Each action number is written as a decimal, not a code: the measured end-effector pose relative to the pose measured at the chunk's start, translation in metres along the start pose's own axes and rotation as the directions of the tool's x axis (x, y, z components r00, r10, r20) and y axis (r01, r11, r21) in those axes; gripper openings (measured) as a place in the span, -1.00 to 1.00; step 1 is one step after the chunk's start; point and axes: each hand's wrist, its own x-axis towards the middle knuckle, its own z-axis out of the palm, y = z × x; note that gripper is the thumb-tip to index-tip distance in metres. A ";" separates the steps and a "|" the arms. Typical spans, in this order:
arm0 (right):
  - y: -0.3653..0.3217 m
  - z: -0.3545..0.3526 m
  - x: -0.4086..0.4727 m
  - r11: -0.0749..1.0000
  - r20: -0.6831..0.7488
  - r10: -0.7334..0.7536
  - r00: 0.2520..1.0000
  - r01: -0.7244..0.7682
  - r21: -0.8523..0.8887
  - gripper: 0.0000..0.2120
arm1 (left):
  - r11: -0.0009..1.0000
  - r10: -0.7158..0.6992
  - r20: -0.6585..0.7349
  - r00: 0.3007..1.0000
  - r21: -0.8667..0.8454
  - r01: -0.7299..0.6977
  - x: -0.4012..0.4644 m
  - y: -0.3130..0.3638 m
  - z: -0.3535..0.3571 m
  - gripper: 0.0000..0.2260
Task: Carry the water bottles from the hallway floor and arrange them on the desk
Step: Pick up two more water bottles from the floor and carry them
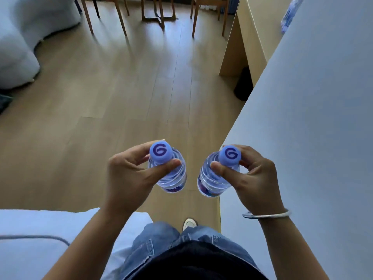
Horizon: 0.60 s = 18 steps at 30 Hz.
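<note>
Currently 2 bottles upright: left hand (125, 178) pinches left bottle (168, 172) neck, right hand (252, 174) pinches right bottle (217, 176) neck; desk (252, 23) far ahead-right, right hand nearer.

My arms bare, no sleeves in view. L hand (129, 176): no rings, no watch, nails short. R hand (256, 174): also ringless. R wrist: thin silver bangle (266, 214), open-ended, plain metal, sits loose. Top (193, 261): dark, black-ish, hem at bottom of frame. Jeans (161, 241): mid-blue denim, loose cut, pocket stitching + rivets visible both sides. One shoe (189, 223): white/cream toe, poking out below jeans. Other shoe hidden.
</note>
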 end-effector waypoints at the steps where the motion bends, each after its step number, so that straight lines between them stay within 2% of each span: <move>1: 0.003 0.001 0.020 1.000 -0.014 0.000 1.000 0.000 -0.009 -0.77 | 1.000 -0.020 -0.004 1.000 -0.012 0.020 0.018 -0.003 0.003 -0.73; 5: 0.017 0.013 0.088 0.997 -0.106 0.076 0.991 -0.076 0.005 -0.81 | 0.997 -0.060 -0.050 0.997 -0.041 0.058 0.087 -0.018 0.013 -0.75; 10: 0.036 0.032 0.182 0.989 -0.150 0.142 0.978 -0.147 -0.021 -0.69 | 0.990 -0.111 -0.026 0.993 -0.095 0.108 0.197 -0.044 0.032 -0.72; 14: 0.043 0.049 0.267 0.985 -0.222 0.166 0.961 -0.172 -0.007 -0.77 | 0.992 -0.053 0.056 0.997 -0.112 0.059 0.303 -0.055 0.048 -0.71; 18: 0.041 0.057 0.340 0.981 -0.355 0.192 0.915 -0.188 0.047 -0.78 | 0.996 0.013 0.149 0.989 -0.094 0.002 0.398 -0.052 0.063 -0.65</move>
